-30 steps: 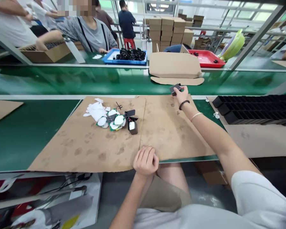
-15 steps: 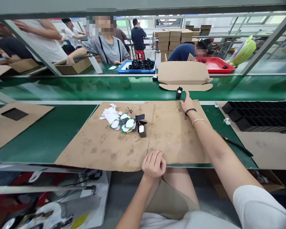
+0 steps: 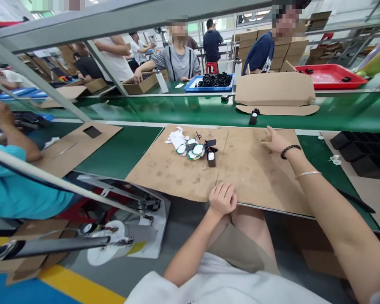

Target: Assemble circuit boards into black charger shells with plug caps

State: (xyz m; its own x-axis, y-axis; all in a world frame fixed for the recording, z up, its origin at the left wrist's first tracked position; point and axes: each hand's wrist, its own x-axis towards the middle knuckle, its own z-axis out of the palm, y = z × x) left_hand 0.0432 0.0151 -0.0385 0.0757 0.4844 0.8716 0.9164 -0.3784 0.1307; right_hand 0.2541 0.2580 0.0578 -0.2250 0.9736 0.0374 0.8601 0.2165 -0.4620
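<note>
My right hand [image 3: 275,141] lies open on the far part of the brown cardboard sheet [image 3: 240,169], holding nothing. A small black box [image 3: 253,118] stands on the green conveyor belt [image 3: 177,109] just beyond that hand, apart from it. My left hand [image 3: 222,198] rests as a loose fist on the near edge of the cardboard. In the middle of the sheet is a pile of white and green round pieces [image 3: 190,148] with a white glove [image 3: 176,137] and another small black box [image 3: 211,158].
A black compartment tray [image 3: 364,150] sits at the right. Folded cardboard [image 3: 274,90] lies beyond the belt, with a blue tray of black parts [image 3: 213,81] and a red tray [image 3: 331,76]. Several people work across the line; a person in a teal sleeve [image 3: 15,185] is at my left.
My right hand set the small black box on the belt, let go and drew back onto the cardboard. The view swung left and up. My left hand stayed put.
</note>
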